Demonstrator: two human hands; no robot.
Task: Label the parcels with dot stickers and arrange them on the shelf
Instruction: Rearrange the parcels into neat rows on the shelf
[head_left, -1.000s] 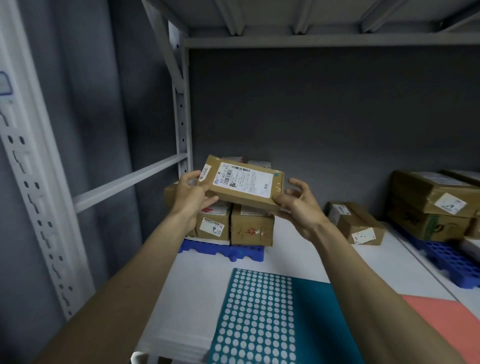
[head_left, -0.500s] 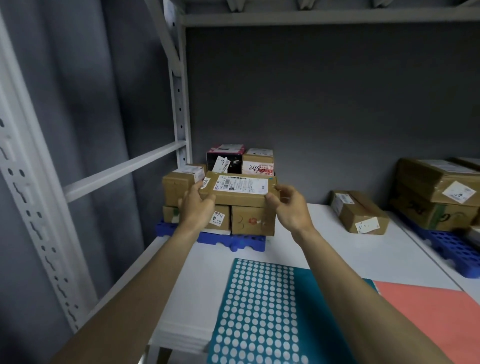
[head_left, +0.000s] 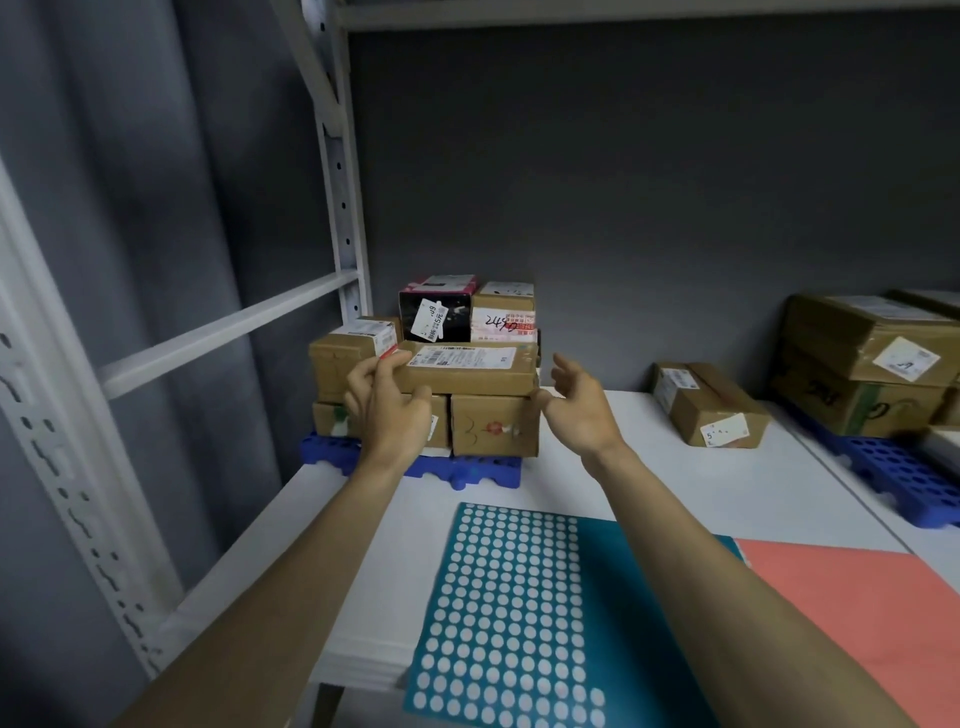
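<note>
White shelf (head_left: 613, 467) — blue pallet (head_left: 467, 470), teal sticker sheet (head_left: 519, 623), pink sheet (head_left: 857, 613), lone parcel (head_left: 709, 402).

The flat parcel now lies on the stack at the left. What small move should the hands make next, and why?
Probably draw the left hand away. The flat parcel already lies level on the lower boxes on the blue pallet, and the right hand is open beside it. The left hand's fingers touch the parcel's left end. Both hands would then be free for the teal sticker sheet.
</note>
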